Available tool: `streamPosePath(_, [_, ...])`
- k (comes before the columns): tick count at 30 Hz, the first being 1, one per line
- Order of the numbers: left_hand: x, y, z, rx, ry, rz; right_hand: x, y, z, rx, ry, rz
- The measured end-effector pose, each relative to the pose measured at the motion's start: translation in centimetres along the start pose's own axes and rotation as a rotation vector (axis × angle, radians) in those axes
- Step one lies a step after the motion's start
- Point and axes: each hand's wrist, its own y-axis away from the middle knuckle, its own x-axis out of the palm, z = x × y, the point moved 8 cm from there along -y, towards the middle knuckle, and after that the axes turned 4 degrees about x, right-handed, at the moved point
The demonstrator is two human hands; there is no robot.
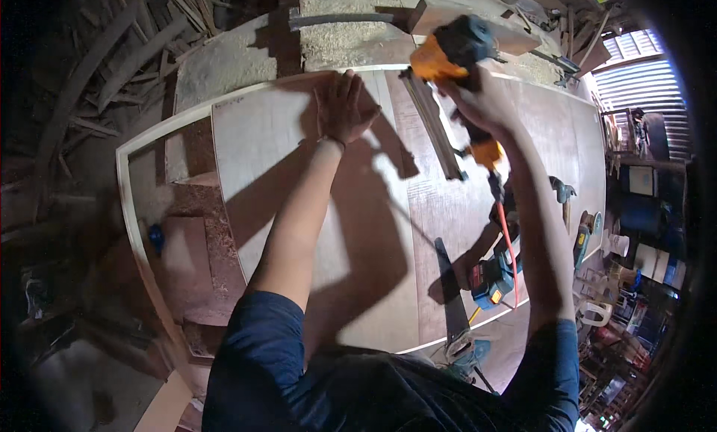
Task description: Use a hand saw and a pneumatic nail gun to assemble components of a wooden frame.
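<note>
My left hand (346, 112) lies flat with fingers spread on a pale plywood panel (284, 185), close to its far edge. The panel rests on a light wooden frame (166, 127). My right hand (484, 103) is wrapped round the handle of an orange and black air nail gun (432, 61), whose head is at the panel's far edge. Its long magazine slants back toward me over the panel. From the handle's end runs a red-orange air hose (506, 227). Where the nose meets the wood is hard to make out.
A handsaw (449, 286), a teal cordless tool (489, 283) and a hammer (565, 191) lie on the near right part of the panel. Another teal tool (582, 241) sits at its right edge. Scrap timber (112, 88) fills the left; a wood block (463, 29) stands beyond the far edge.
</note>
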Motion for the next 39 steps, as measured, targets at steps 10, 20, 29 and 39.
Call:
streamPosePath(10, [-0.6,-0.2,0.5,-0.011,0.071,0.058,5.5,-9.8,-0.4,-0.046,-0.016,0.081])
streamPosePath(20, [0.3,-0.3,0.6,-0.004,0.192,0.063,6.2,-9.4,1.6,-0.150,0.087,0.028])
streamPosePath(29, [-0.6,-0.8,0.6,0.017,0.244,0.042,6.2,-10.2,0.2,-0.076,0.088,0.016])
streamPosePath(39, [-3.0,-0.6,0.3,0.032,0.189,-0.171,6.2,-10.0,1.0,-0.144,0.133,0.028])
